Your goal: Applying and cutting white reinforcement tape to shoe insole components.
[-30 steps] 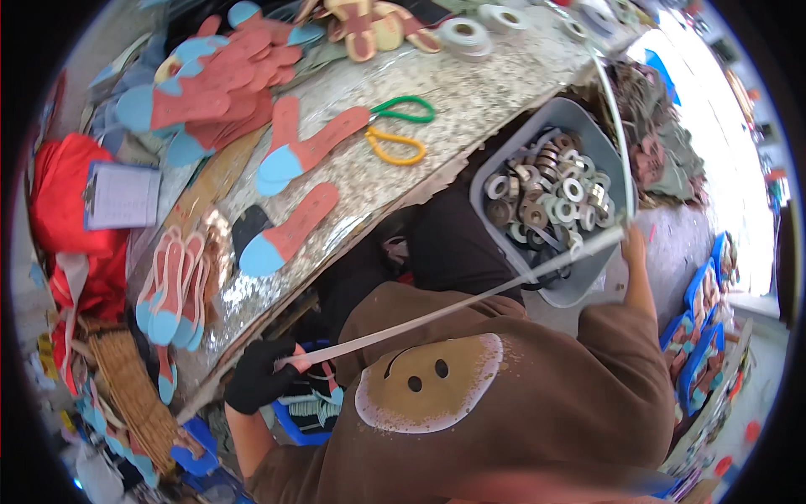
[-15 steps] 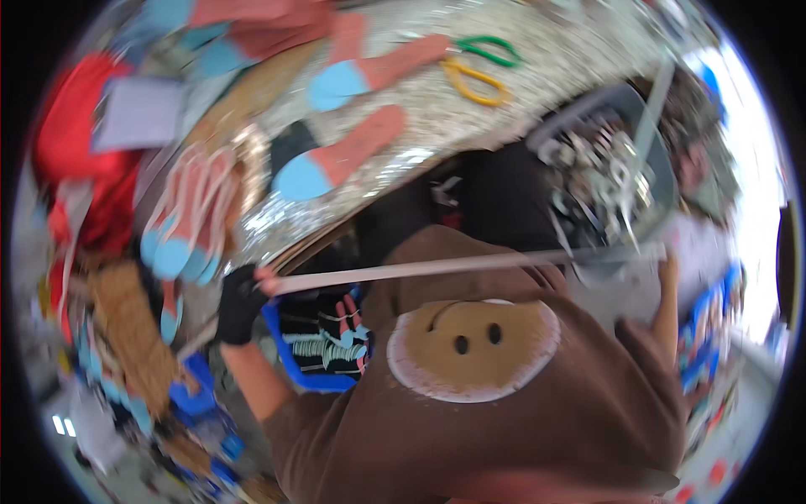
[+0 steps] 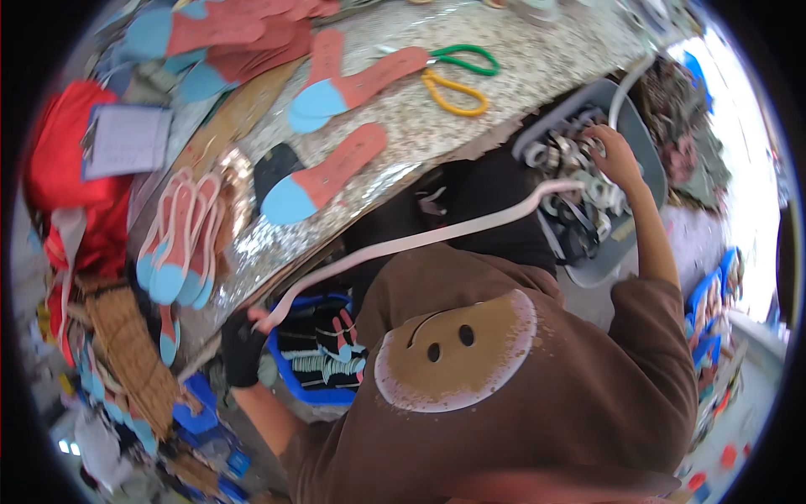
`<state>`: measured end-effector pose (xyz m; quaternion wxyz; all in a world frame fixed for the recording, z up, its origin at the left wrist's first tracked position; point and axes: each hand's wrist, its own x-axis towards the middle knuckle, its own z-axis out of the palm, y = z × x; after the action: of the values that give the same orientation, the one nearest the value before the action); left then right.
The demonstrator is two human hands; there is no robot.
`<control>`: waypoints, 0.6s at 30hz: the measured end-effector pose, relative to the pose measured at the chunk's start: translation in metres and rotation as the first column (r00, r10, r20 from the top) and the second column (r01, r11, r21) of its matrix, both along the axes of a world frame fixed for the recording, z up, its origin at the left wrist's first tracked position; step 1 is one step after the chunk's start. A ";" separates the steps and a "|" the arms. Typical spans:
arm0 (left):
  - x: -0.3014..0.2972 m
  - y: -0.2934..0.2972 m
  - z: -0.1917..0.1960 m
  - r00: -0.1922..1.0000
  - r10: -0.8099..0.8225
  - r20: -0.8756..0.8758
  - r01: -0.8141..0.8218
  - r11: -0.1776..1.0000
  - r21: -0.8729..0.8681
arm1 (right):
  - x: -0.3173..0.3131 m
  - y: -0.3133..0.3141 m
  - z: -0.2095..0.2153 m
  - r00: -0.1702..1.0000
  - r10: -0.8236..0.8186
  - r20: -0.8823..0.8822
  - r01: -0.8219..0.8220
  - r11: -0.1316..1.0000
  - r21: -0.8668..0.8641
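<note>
My left hand, in a black fingerless glove, is closed on one end of a long pale pinkish strip. The strip runs slack and curving across my front, and its free end hangs over a grey bin at the right. Inside that bin lies a tangle of curled white and dark strips. Bare and with fingers bent apart, my right hand is over the bin, at the far side of the tangle. I make out nothing in its grasp, though its fingertips lie close against the curls.
On the speckled table are pink-and-blue insoles and scissors with green and yellow handles. A blue basket of insoles stands below its edge. A clipboard rests on red cloth at the left.
My right hand has let go of the strip's right end and moved up and inward to the bin. The strip, stretched straight before, now sags in a curve. My left hand keeps its hold.
</note>
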<state>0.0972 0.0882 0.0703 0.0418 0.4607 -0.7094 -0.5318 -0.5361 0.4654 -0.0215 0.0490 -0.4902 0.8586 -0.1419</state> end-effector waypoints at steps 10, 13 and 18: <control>-0.225 0.047 0.034 0.827 -0.563 0.014 0.434 0.621 -0.652 | 0.274 -0.230 0.078 0.237 0.342 0.909 -0.069 0.939 -0.336; -0.220 0.005 0.008 0.937 -0.324 -0.132 0.183 0.775 -0.604 | 0.269 -0.232 0.050 0.352 0.527 0.773 -0.006 0.827 -0.562; -0.201 -0.040 -0.022 0.943 -0.069 0.325 0.330 0.093 -0.939 | 0.263 -0.220 0.040 0.057 0.405 0.913 0.003 0.914 -0.406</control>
<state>-0.1034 0.0480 0.0482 0.1919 0.2660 -0.9373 0.1182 -0.2727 0.2456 0.0190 0.5574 -0.3817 0.4868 -0.5538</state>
